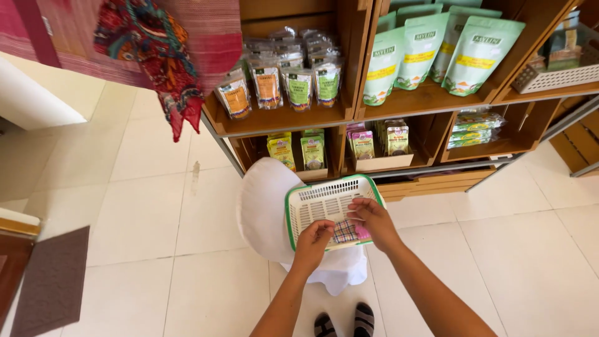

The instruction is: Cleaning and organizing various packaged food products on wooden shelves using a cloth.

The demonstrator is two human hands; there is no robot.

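While the person is standing before wooden shelves (430, 97) of pouches, both hands are meeting over a white basket with a green rim (315, 203) sitting on a white-draped stand (265, 212). The left hand (314, 242) and right hand (372, 218) are pinching a small checked packet (344, 231) inside it, fingers narrow.

Checked cloth (345, 231) partly hidden under hands; forearms cut off at btm edge.

Green-white pouches (430, 53) above clear packets (284, 81)
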